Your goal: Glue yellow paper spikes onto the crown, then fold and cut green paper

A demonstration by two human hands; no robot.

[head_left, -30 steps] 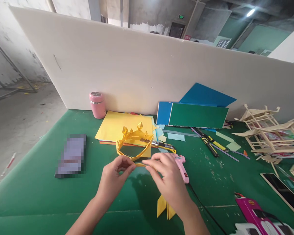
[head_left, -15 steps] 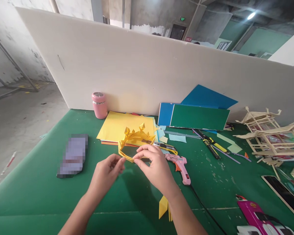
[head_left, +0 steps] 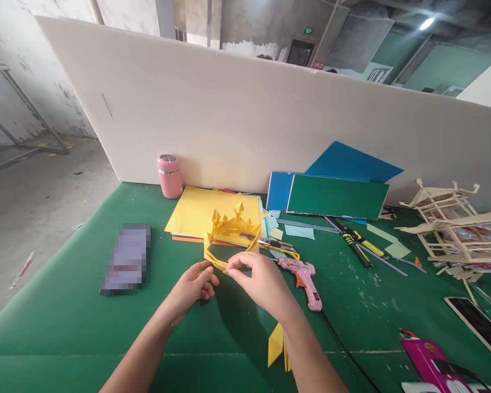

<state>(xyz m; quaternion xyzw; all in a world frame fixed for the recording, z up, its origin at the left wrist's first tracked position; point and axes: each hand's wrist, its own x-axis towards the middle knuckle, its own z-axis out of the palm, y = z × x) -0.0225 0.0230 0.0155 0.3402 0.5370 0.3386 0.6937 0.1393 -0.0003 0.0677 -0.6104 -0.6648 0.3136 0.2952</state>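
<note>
A folded yellow paper crown (head_left: 216,258) with pointed diamond-shaped tips is held up above the green table, its ring open toward me. My right hand (head_left: 258,278) pinches the near edge of the band between thumb and fingers. On the left of that spot, my left hand (head_left: 194,286) has thumb and index finger closed at the band's lower edge, the other fingers curled. Loose yellow folded paper pieces (head_left: 275,345) lie beside my right forearm. Just right of my right hand rests a pink glue gun (head_left: 306,278).
Behind the crown lie yellow paper sheets (head_left: 196,210) and a utility knife (head_left: 276,244). A pink flask (head_left: 169,177) stands by the white partition (head_left: 188,109). Yellow-black pliers (head_left: 355,243), wooden stick models (head_left: 466,234) and a magenta device (head_left: 427,360) are on the right; a blurred phone-like object (head_left: 126,259) lies left.
The crown has turned slightly in my hands. My left fingers have shifted right along with it and curled more; my right fingers have drawn closer together. The view has moved a little.
</note>
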